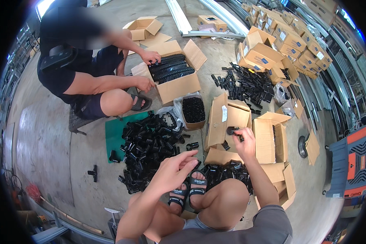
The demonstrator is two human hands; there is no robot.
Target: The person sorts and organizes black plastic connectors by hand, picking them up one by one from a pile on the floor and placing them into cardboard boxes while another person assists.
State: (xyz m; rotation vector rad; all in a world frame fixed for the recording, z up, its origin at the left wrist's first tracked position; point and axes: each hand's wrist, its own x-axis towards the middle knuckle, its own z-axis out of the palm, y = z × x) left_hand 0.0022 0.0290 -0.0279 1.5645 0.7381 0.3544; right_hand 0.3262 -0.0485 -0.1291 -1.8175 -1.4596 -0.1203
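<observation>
My right hand (245, 143) is closed in a pinch on a small black pipe fitting (232, 130), held up over an upright open cardboard box (215, 122). My left hand (175, 170) is raised above my sandalled feet, its fingers stretched out and apart from the thumb. Dark parts show just past those fingertips, and I see nothing held there. Left of it lies a big heap of black pipe fittings (144, 144), partly on a green mat (114, 132). A smaller heap of black fittings (227, 173) sits between my knees and the boxes.
Across from me a seated person's hands (150, 57) reach into a carton of neatly stacked black parts (173, 69). A small box of black pieces (193, 109) stands between us. Another black pile (250, 83), stacked cartons (290, 38) and an orange-grey machine (349, 166) are to the right.
</observation>
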